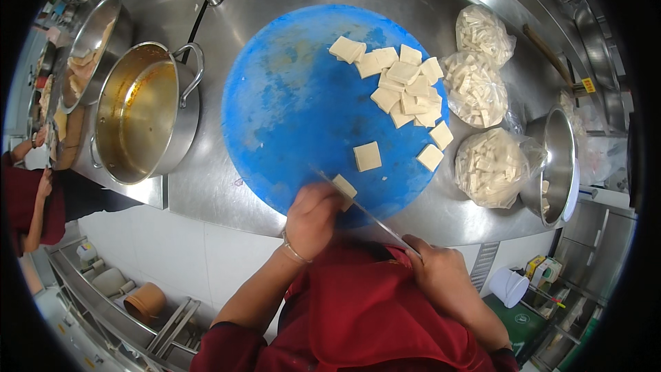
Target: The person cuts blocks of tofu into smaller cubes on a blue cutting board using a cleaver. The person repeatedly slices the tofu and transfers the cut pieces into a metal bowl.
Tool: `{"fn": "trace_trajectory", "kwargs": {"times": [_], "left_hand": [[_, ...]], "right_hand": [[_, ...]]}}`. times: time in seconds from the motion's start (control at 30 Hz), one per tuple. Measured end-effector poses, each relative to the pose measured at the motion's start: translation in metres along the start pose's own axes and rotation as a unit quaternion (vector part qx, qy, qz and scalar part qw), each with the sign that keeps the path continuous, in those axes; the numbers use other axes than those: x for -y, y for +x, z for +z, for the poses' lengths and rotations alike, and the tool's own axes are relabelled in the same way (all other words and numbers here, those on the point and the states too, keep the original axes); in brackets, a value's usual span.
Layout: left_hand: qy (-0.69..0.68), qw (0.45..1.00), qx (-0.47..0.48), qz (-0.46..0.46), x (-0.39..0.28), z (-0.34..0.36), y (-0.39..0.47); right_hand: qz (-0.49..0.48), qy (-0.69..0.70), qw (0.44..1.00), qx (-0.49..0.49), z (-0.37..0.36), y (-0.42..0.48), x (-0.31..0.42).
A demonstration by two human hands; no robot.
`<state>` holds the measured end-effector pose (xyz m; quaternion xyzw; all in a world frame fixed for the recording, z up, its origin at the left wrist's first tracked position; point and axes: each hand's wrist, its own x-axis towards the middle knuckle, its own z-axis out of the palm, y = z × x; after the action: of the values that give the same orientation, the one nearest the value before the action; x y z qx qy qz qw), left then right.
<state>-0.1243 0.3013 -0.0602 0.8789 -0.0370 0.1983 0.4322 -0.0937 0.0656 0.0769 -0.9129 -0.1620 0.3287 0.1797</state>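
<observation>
My right hand grips the handle end of a knife, whose thin blade slants up and left over a round blue cutting board. Beside the blade, my left hand is bent at the fingers and blurred by motion. A pale tofu-like slab lies at the blade, close to these fingertips; whether they hold it is unclear. One separate square slab rests flat just beyond. Several more slabs lie in an overlapping heap on the board's right side.
Clear plastic bags of pale cut pieces stand right of the board, beside a steel bowl. To the left are a two-handled steel pot with oily residue and a steel basin. Another person works at far left.
</observation>
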Motion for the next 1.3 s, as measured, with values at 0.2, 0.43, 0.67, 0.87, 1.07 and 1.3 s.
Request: {"fn": "trace_trajectory", "kwargs": {"times": [0.2,0.43,0.67,0.87,1.07,1.3], "left_hand": [[-0.015,1.0,-0.008,0.002,0.002,-0.001,-0.001],[-0.009,0.999,-0.03,-0.004,0.004,-0.002,-0.007],[-0.008,1.0,-0.018,-0.006,0.005,0.0,-0.009],[-0.001,1.0,-0.002,-0.01,0.003,-0.003,-0.005],[0.002,0.999,0.039,-0.002,0.001,-0.006,0.001],[-0.38,0.855,0.019,-0.352,-0.002,-0.015,0.002]], "right_hand": [[-0.022,-0.013,0.997,-0.072,0.003,-0.012,-0.011],[-0.001,0.0,1.0,-0.025,-0.003,-0.025,-0.001],[0.017,-0.037,0.999,0.019,-0.004,-0.02,0.002],[-0.04,-0.037,0.998,-0.014,0.006,0.001,-0.009],[-0.028,-0.022,0.995,-0.089,-0.003,-0.017,-0.005],[-0.056,0.031,0.986,-0.155,-0.008,-0.027,-0.01]]}}
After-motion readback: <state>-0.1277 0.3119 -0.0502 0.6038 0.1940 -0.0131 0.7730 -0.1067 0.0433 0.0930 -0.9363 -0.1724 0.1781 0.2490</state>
